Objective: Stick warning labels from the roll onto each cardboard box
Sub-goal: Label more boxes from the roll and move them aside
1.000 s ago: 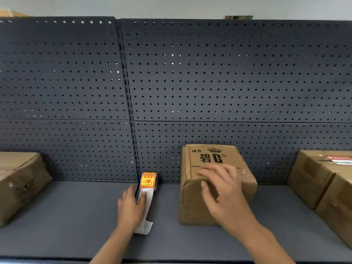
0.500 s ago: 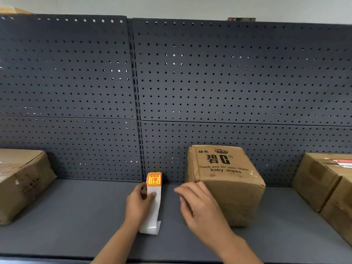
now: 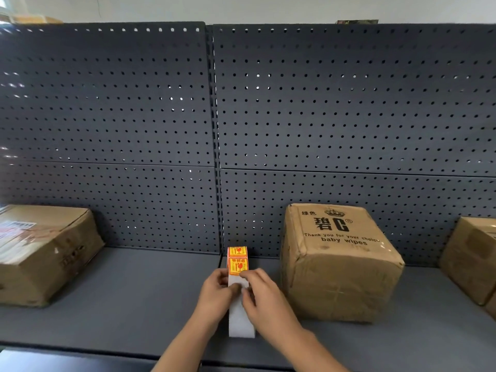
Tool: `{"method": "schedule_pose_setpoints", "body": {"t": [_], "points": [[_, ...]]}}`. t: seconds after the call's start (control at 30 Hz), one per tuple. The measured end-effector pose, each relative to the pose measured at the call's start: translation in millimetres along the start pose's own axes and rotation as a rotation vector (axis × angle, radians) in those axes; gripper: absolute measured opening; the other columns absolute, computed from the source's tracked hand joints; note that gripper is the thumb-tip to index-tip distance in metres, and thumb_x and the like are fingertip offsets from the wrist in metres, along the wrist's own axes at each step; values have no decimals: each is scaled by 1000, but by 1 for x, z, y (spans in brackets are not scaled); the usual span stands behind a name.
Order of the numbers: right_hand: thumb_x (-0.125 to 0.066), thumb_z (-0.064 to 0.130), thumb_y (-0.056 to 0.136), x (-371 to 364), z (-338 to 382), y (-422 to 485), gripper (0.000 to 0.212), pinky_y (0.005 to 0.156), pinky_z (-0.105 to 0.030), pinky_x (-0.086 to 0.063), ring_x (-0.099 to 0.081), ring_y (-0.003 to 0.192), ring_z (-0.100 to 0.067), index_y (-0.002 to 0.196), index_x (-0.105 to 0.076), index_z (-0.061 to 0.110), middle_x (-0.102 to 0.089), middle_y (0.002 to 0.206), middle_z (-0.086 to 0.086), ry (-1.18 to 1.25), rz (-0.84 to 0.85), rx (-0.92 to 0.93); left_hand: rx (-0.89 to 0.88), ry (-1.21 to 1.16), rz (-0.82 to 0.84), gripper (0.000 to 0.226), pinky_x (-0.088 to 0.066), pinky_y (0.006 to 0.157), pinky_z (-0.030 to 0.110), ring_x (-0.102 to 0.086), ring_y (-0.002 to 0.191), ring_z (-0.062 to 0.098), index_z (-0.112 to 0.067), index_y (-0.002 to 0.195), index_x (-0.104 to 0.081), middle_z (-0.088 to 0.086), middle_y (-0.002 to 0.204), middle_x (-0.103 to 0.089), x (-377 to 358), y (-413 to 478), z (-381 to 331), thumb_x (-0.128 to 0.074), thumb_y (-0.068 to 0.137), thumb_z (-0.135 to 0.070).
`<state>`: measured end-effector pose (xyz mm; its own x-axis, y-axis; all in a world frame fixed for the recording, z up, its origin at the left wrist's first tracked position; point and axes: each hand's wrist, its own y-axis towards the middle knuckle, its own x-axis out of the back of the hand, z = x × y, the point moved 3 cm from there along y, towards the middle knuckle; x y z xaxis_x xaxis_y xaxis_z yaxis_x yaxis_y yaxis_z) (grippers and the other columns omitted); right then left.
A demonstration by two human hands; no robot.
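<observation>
Fingers of my left grip (image 3: 214, 294) and right grip (image 3: 265, 299) are clamped on the white strip (image 3: 239, 320), at the near edge of the orange labels (image 3: 237, 265). It trails from the roll (image 3: 237, 252) on the shelf (image 3: 139, 296). The middle box (image 3: 338, 267) sits just right of it, with the left box (image 3: 40, 253) and right box (image 3: 469, 259) well apart.

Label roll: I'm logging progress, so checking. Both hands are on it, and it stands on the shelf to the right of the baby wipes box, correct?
Not quite: the head view shows the label roll standing to the left of the baby wipes box, not the right. The rest holds: the left hand and right hand are both on it, on the shelf.
</observation>
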<state>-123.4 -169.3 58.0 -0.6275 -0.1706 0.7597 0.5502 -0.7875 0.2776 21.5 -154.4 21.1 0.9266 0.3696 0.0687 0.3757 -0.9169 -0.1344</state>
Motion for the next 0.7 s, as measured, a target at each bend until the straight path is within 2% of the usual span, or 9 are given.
{"method": "schedule_pose_setpoints", "body": {"t": [0.17, 0.33, 0.47, 0.7], "points": [[-49, 19, 106, -19, -6, 5, 39, 98, -27, -50, -57, 121, -10, 144, -53, 22, -51, 139, 11, 31, -30, -46, -40, 11, 34, 29, -59, 75, 24, -76, 95, 15, -18, 116, -67, 3, 105, -79, 2, -13, 9, -66, 95, 3], [-55, 25, 105, -29, -15, 5, 35, 96, -19, -49, -59, 117, -6, 139, -62, 20, -58, 133, 10, 51, -69, -44, -150, 37, 25, 26, -56, 89, 20, -73, 103, 6, -21, 112, -74, -9, 105, -80, 7, -26, 15, -63, 101, -2], [-57, 29, 104, -35, -20, 2, 35, 96, -23, -51, -58, 116, -7, 137, -63, 20, -58, 130, 11, 32, -96, -22, -171, 35, 72, 29, -53, 93, 17, -72, 109, 3, -23, 118, -72, -11, 111, -80, 6, -33, 18, -58, 103, -2], [-61, 27, 102, -38, -23, -11, 19, 86, -26, -53, -57, 108, -7, 120, -66, 23, -56, 116, 13, -24, -195, 75, -161, 12, 78, 26, -55, 96, 24, -73, 110, 12, -17, 117, -75, -2, 110, -80, 5, -42, 25, -57, 104, -2]]}}
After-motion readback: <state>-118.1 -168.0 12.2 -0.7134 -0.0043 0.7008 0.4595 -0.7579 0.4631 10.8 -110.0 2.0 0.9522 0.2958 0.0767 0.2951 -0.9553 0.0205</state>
